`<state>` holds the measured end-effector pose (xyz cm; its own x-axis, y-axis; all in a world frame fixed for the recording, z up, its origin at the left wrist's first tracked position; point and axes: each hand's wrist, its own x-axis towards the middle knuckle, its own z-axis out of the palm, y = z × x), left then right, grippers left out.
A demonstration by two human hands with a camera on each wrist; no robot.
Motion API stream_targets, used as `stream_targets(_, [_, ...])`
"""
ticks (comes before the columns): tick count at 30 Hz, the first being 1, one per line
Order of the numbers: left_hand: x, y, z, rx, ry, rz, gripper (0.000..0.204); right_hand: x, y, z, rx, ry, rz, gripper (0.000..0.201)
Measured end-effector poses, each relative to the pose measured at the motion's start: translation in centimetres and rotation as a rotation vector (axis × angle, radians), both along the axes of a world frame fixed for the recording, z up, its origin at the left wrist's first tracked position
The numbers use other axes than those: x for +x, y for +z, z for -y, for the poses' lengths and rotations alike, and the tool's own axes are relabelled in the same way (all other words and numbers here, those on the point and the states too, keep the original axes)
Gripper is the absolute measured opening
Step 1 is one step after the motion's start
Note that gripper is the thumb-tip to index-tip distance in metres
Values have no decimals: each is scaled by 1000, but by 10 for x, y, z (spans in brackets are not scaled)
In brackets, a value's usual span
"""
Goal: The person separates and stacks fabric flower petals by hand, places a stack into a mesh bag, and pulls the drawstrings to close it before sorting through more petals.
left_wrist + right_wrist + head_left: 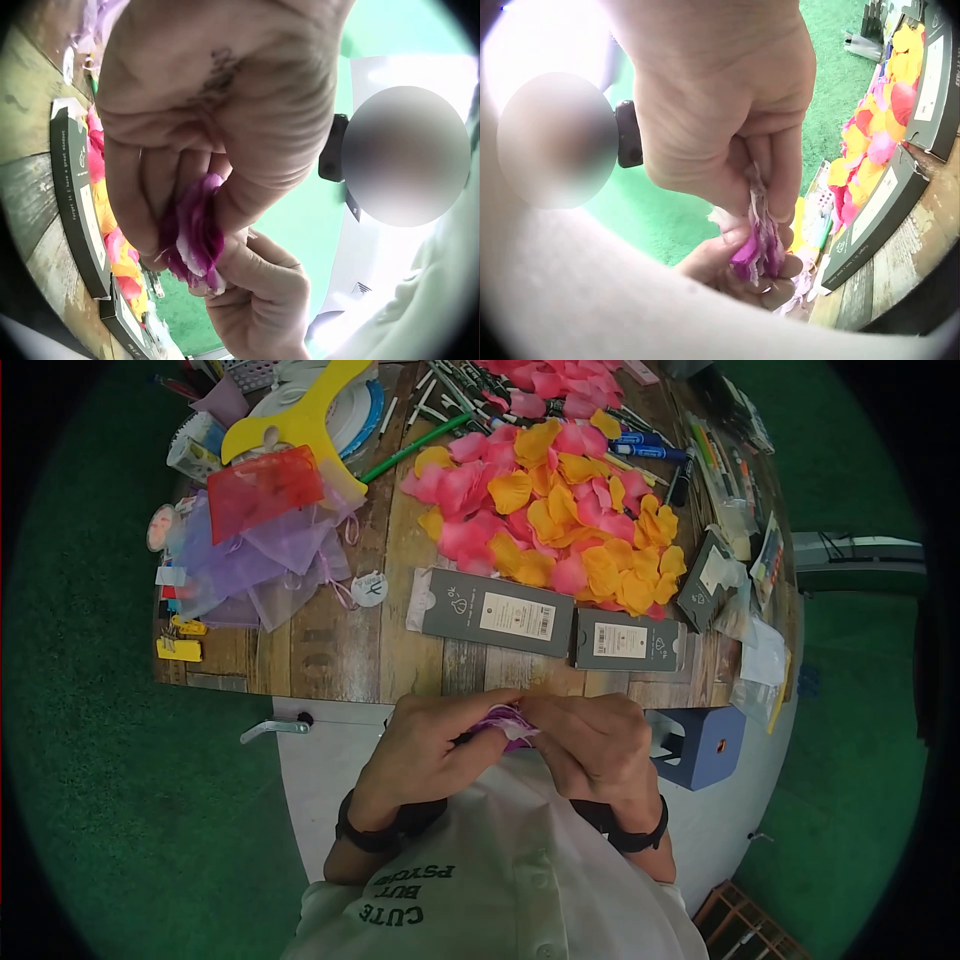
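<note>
A small bundle of purple-and-white fabric petals [512, 726] is between my two hands, held just off the table's front edge. My left hand [432, 748] grips the bundle from one side with thumb and curled fingers. On the other side, the fingertips of my right hand [598, 742] pinch its whitish end. In the left wrist view the purple petals [193, 238] bunch up in layers between thumb and fingers. Seen from the right wrist, the petals [759, 244] look crumpled, with frayed pale edges. Part of the bundle is hidden by my fingers.
Pink and orange petals [540, 510] heap on the wooden table behind two grey boxes [490, 612]. To the left lie purple mesh bags [265, 565], a red pouch [265, 490] and a yellow plastic piece [300, 420]. Several pens and packets crowd the back and right. A blue stool [700, 750] stands below.
</note>
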<state>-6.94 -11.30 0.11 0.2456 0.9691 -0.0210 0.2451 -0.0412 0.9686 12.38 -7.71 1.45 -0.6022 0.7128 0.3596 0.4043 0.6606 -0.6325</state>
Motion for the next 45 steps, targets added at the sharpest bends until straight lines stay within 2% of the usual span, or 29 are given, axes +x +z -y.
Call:
stream_targets(5, [-4,-11,1,-118,13,-13,28,12,-1,-3,-115,-79,89,27])
stream_targets(7, [-7,-24,2,-111,34,80,26,22,-10,-6,-157,-105,131,29])
stream_targets(9, [-14,-32,4,-144,47,57,25,27,-22,-14,34,-220,107,36])
stream_targets(13, [-18,-40,-4,-183,17,75,22,37,-35,-19,41,-288,310,42])
stream_targets(17, [-20,-49,-13,-136,44,132,21,36,-40,-17,7,-371,329,43])
stream_targets(19, [-27,-50,-17,-243,-23,-2,19,38,-42,-15,17,-421,373,42])
stream_targets(25, [-26,-70,-18,-210,25,165,16,41,-57,-12,47,-451,393,38])
stream_targets(26, [-27,-68,-20,-194,24,167,16,40,-53,-13,62,-454,391,38])
stream_targets(28, [-30,-63,-24,-175,-30,24,17,37,-43,-15,-15,-424,413,42])
stream_targets(29, [-29,-61,-25,-168,-29,37,18,35,-36,-20,-6,-426,411,42])
stream_targets(31, [-29,-59,-26,-149,-36,17,18,29,-24,-35,-109,-529,349,59])
stream_targets(32, [-29,-59,-26,-142,-39,-1,19,26,-23,-46,-103,-531,343,59])
stream_targets(34, [-26,-60,-25,-126,-9,43,19,18,-21,-78,-57,-665,273,74])
stream_targets(35, [-25,-61,-24,-117,22,91,19,14,-22,-93,-52,-662,265,74])
stream_targets(37, [-25,-62,-24,-80,27,49,19,8,-27,-124,-116,-770,244,82])
stream_targets(40, [-27,-62,-24,-112,16,-38,21,-5,-29,-144,-159,-758,221,85])
stream_targets(42, [-23,-69,-21,-18,57,12,19,-17,-29,-145,-223,-734,190,84])
stream_targets(44, [-22,-63,-21,-37,40,-34,21,-29,-29,-144,-270,-598,166,80])
stream_targets(45, [-23,-60,-22,-58,22,-69,23,-34,-31,-142,-271,-602,155,80])
